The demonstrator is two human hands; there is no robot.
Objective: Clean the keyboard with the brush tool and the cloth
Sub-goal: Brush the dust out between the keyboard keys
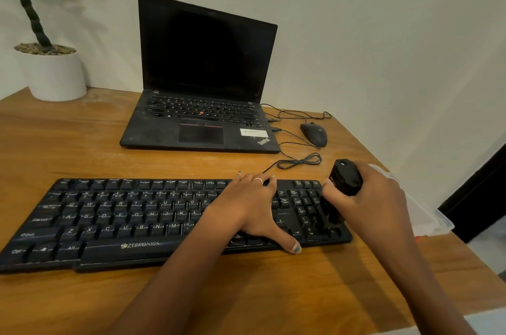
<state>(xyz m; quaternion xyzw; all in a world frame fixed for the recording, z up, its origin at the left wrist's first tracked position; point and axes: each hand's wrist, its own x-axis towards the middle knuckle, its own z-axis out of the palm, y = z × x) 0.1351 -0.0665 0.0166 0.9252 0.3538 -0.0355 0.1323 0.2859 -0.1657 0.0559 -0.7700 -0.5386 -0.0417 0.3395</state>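
Two bare forearms enter from the bottom edge and reach forward over a wooden desk (82,140). Left hand (247,206) lies palm down on the black keyboard (115,222), fingers straight and spread over the keys right of the letter block, thumb stretched back to the keyboard's near edge; a thin ring shows on one finger. Right hand (367,197) is curled round a black brush tool (345,177), gripping its rounded body from the right, with the tool's lower end down on the number pad; the bristles are too dark to make out.

Keyboard marking: "ZEBRONICS" in pale print on the space bar. Key legends Q, W, E, R, T, Y and "Ctrl", "Alt", "Caps Lock" are readable. Its long axis runs left to right across the desk, the right end slightly farther from the camera, the space-bar edge nearest the person.

Behind it stands an open black laptop (202,82), screen dark, marked "ThinkPad" on the palm rest beside a white sticker whose print is illegible. A black wired mouse (314,134) lies right of the laptop, its logo unreadable, with a cable (299,161) looped nearby. White material (427,214) lies at the desk's right edge, partly hidden by the right hand; whether it is the cloth cannot be told. A potted plant (52,71) stands at the far left.
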